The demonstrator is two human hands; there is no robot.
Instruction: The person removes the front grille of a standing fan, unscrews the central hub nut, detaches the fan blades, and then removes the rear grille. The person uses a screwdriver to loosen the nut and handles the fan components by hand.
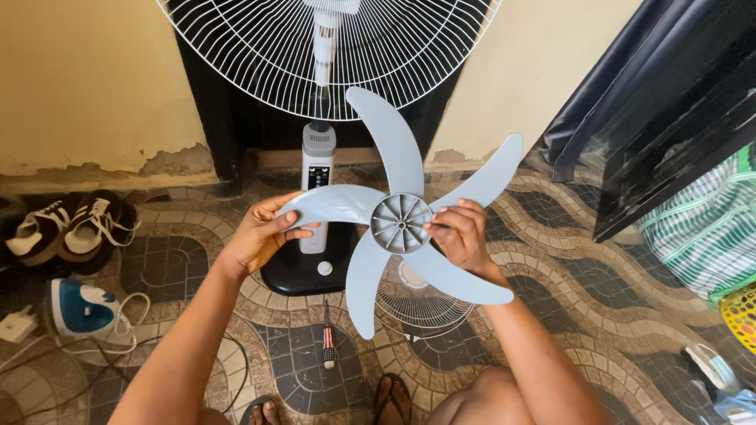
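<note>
Between both hands, a pale grey five-bladed fan blade (398,216) is held up above the tiled floor (551,267): left hand (264,236) clamped on one blade, right hand (461,236) gripping at the ribbed hub. Behind stands the pedestal fan (319,169) with its rear grille (260,55); below lie a front grille (421,303), a screwdriver (327,342), an iron (83,307) and sneakers (71,224).

A screwdriver (327,344), blue iron (81,308) and 2 sneakers (69,227) lie on the patterned tile floor (551,260).
</note>
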